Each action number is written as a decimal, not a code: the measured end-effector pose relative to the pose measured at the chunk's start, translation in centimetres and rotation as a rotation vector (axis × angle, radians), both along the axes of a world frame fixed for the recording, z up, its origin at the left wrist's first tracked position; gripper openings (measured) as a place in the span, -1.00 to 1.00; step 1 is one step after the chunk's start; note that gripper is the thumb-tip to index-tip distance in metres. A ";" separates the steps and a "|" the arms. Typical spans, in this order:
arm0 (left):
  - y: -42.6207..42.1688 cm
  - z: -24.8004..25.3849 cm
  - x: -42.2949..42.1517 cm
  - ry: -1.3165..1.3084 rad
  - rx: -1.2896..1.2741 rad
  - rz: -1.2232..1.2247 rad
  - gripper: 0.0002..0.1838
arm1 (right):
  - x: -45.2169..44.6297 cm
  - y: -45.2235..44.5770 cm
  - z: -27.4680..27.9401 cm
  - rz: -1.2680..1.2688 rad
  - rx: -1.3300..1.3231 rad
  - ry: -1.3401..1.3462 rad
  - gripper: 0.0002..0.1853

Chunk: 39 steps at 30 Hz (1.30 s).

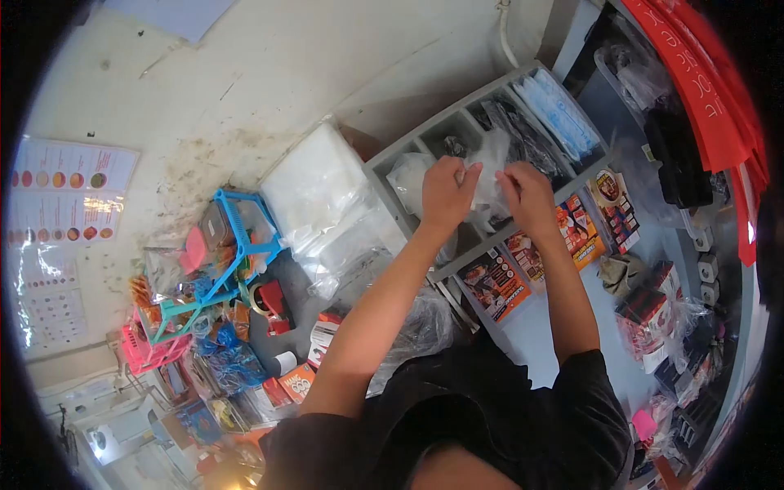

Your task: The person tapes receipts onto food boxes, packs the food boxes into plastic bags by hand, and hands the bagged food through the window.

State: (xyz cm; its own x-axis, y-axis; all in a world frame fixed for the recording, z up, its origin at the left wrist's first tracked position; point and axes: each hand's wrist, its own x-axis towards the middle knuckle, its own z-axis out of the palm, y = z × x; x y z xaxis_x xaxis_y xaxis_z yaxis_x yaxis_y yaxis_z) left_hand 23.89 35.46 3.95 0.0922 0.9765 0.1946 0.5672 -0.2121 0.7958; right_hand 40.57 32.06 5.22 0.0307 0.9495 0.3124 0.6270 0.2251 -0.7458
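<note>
Bare arms reaching forward, left hand (448,193) and right hand (529,196) pinching

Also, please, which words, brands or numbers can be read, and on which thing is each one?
"MANG", on the orange printed item; its lower letters are unclear.
Too small or blurred to read: food flyers, wall charts, red hanging sheets.

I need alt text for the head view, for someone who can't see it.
A person's left hand and right hand pinch a thin, translucent plastic bag above a grey tray with compartments. One end compartment holds light-blue items; printed flyers lie along the tray's near side.
</note>
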 end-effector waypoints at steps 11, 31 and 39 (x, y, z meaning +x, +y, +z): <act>-11.9 4.9 -8.6 -0.226 0.244 0.271 -0.71 | 1.1 0.1 2.5 -0.092 0.207 -0.345 -0.89; -14.6 2.1 -7.4 -0.804 -0.460 0.148 -0.57 | -0.8 -4.6 2.2 0.233 -0.230 0.089 -0.82; -3.2 0.2 1.7 -0.831 -0.690 -0.185 -0.81 | 3.6 -7.5 5.2 0.329 -0.272 0.035 -0.83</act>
